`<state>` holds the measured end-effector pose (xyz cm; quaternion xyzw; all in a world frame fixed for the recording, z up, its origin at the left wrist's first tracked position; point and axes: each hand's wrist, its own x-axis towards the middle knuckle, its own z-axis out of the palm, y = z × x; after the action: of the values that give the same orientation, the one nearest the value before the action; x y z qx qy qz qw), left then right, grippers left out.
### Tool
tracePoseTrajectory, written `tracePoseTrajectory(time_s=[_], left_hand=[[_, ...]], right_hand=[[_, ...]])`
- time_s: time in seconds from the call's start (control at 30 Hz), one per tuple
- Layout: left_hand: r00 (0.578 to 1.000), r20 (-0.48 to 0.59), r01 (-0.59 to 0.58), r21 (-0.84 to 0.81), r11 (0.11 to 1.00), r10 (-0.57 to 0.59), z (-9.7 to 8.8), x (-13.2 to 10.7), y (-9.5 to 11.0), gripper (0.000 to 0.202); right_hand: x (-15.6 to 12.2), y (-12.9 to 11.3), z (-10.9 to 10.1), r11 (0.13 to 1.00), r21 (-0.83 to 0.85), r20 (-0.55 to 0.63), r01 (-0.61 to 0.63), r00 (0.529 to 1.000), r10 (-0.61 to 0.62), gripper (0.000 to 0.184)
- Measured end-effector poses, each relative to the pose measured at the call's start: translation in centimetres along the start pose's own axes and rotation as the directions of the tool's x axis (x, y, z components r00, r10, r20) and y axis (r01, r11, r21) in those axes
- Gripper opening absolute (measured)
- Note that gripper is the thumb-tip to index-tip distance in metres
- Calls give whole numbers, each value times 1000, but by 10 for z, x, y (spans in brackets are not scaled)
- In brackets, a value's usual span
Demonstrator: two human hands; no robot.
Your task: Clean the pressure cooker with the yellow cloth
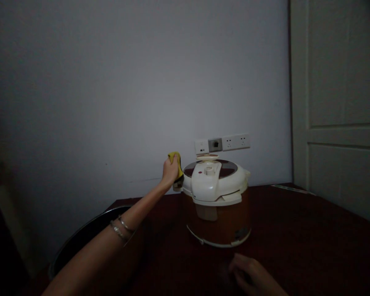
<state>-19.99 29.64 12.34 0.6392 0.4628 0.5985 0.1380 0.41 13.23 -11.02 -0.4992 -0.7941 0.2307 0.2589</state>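
Observation:
A white and brown electric cooker [217,222] stands upright on the dark red table, its white lid closed. My left hand [170,169] is closed on a yellow cloth [175,157] with a dark underside, held at the cooker's upper left side. The hand partly hides the cloth, and I cannot tell how firmly it presses on the cooker. Near the bottom edge, in front of the cooker and apart from it, is my right hand [253,274]. Its fingers are curled in, and nothing shows in them.
A large dark round basin [89,225] sits at the left, partly behind my left forearm. Sockets and switches [234,142] are set in the wall behind the cooker. A pale panelled door [342,164] stands at the right. A thin strip [292,189] lies by the table's back edge [265,186].

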Motion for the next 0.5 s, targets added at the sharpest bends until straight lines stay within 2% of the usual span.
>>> tracePoseTrajectory(time_s=[0.1,0.17,0.23,0.3,0.37,0.5], left_hand=[[987,155,-62,106,992,45,21,-14,1,36],[987,153,-68,142,988,46,27,-30,1,38],[989,129,-87,98,991,75,28,-46,2,43],[977,119,-182,18,983,179,25,-63,3,45],[934,135,-332,-14,943,330,21,-78,4,46],[800,220,-587,101,803,558,12,-103,1,48]], right_hand=[[-1,0,0,1000,13,-14,11,1000,-11,26],[-1,-2,-1,1000,12,-19,17,1000,-16,27],[0,-4,-2,1000,1,-23,14,1000,-14,28],[0,-6,-3,1000,-11,-25,5,1000,-6,28],[0,-7,-3,1000,-18,-26,3,1000,-4,28],[-1,-6,-2,1000,-17,-44,23,999,-24,28]])
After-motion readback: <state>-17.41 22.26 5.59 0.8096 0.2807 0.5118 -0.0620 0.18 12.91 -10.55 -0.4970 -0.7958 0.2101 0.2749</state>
